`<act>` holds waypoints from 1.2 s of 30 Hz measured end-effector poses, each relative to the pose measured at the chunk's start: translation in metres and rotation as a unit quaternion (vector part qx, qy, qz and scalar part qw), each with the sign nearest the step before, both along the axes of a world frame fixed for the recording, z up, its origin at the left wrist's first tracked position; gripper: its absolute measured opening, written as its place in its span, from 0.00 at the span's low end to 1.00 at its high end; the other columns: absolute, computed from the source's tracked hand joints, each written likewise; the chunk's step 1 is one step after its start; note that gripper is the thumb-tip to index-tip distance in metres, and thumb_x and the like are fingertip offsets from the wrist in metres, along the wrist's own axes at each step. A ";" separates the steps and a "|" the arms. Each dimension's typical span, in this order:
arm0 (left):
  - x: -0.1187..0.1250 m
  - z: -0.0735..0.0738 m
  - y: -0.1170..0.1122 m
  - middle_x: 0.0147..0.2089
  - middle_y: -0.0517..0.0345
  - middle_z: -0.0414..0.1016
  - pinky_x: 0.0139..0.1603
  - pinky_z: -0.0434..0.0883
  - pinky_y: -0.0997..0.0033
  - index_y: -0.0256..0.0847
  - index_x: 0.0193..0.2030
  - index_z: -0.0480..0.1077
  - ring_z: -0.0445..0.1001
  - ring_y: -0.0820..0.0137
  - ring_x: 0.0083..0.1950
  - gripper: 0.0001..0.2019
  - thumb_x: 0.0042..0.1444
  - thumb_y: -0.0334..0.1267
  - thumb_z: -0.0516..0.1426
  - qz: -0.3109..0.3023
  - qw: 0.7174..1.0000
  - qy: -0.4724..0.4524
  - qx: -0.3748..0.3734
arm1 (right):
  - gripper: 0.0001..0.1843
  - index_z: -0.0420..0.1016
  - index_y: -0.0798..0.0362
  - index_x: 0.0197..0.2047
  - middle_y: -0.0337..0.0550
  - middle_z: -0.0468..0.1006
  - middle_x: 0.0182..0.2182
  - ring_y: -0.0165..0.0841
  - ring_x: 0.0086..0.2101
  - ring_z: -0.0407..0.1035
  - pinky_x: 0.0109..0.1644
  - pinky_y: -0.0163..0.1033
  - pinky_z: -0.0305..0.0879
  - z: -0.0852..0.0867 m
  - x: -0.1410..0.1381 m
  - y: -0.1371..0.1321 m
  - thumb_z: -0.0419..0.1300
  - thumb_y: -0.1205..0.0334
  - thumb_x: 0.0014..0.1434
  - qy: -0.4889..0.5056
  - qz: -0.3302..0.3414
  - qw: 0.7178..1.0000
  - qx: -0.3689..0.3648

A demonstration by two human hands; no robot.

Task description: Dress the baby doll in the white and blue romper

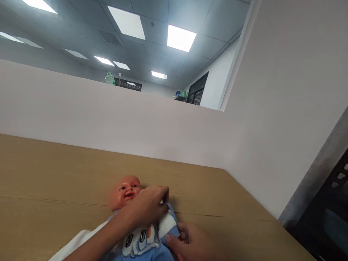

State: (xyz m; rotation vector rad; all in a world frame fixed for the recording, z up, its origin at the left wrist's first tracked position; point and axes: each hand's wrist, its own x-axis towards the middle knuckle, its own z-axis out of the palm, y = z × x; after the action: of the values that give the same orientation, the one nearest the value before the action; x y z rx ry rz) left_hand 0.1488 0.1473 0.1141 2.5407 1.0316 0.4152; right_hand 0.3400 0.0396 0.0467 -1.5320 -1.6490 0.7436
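Across the chest of the doll (125, 188), face up on the brown table (67, 174), the left forearm (108, 232) hides part of blue-and-white clothes (143, 241) bearing dark rings. Beside the doll's shoulder the left hand (152, 203) bends over a sleeve (167, 223), its grip too hidden to tell, while the right hand (190, 239) pinches that sleeve's end. Beyond the doll's head a pale wall (136, 123) bounds the table, which spreads on either side.

head view | from doll's head's (124, 193) near side | close | faces forward past it, ceiling (156, 54) beyond
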 end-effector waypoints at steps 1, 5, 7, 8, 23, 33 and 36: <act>0.002 0.000 -0.001 0.46 0.51 0.82 0.45 0.68 0.60 0.44 0.40 0.71 0.80 0.55 0.49 0.05 0.58 0.31 0.58 0.013 1.000 -0.005 0.010 | 0.13 0.79 0.48 0.26 0.35 0.77 0.19 0.30 0.19 0.66 0.22 0.33 0.50 0.003 -0.001 -0.002 0.68 0.52 0.59 -0.030 -0.017 0.999 -0.002; 0.006 0.007 -0.005 0.45 0.54 0.81 0.45 0.67 0.59 0.46 0.35 0.70 0.79 0.55 0.49 0.02 0.57 0.35 0.60 0.032 0.999 -0.016 0.032 | 0.07 0.81 0.46 0.30 0.34 0.72 0.15 0.31 0.16 0.60 0.23 0.38 0.44 0.003 0.001 -0.005 0.72 0.54 0.50 -0.106 -0.052 0.990 0.077; 0.005 0.010 -0.005 0.45 0.55 0.81 0.46 0.67 0.58 0.46 0.35 0.70 0.79 0.56 0.49 0.02 0.56 0.34 0.59 0.044 0.998 -0.018 0.041 | 0.18 0.88 0.44 0.43 0.34 0.71 0.13 0.33 0.13 0.58 0.21 0.40 0.42 -0.002 0.003 -0.005 0.74 0.53 0.46 -0.121 -0.074 0.983 0.118; 0.005 0.011 -0.004 0.45 0.55 0.81 0.47 0.67 0.57 0.46 0.34 0.69 0.79 0.56 0.48 0.03 0.56 0.33 0.58 0.055 0.997 -0.016 0.047 | 0.27 0.88 0.44 0.50 0.34 0.70 0.12 0.34 0.12 0.58 0.21 0.41 0.41 -0.003 0.003 -0.006 0.75 0.53 0.45 -0.133 -0.092 0.977 0.136; -0.018 0.010 0.016 0.42 0.47 0.80 0.53 0.66 0.47 0.43 0.30 0.70 0.74 0.48 0.50 0.05 0.52 0.30 0.56 0.072 0.990 0.031 0.114 | 0.26 0.84 0.41 0.56 0.32 0.67 0.21 0.32 0.24 0.56 0.30 0.39 0.50 0.108 0.038 -0.042 0.65 0.55 0.53 -0.155 -0.044 0.986 -0.041; -0.028 0.027 0.007 0.47 0.60 0.83 0.61 0.68 0.57 0.49 0.49 0.77 0.75 0.57 0.57 0.11 0.63 0.48 0.61 -0.055 0.997 -0.011 -0.050 | 0.30 0.78 0.46 0.63 0.28 0.61 0.22 0.28 0.25 0.52 0.28 0.35 0.47 0.121 0.027 -0.046 0.65 0.63 0.55 -0.127 -0.010 0.990 -0.061; -0.023 0.026 0.010 0.46 0.61 0.85 0.69 0.64 0.51 0.49 0.53 0.76 0.79 0.60 0.52 0.16 0.70 0.53 0.54 -0.059 0.995 -0.034 -0.072 | 0.32 0.79 0.44 0.63 0.27 0.66 0.20 0.27 0.22 0.57 0.26 0.33 0.52 0.118 0.015 -0.050 0.65 0.64 0.53 -0.148 0.015 0.989 -0.014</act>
State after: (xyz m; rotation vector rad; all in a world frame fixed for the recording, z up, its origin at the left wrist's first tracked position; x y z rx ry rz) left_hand 0.1262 0.1572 0.1399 2.4259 0.8496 0.3768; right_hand 0.3555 -0.0108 0.1646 -1.7050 -1.8866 0.5774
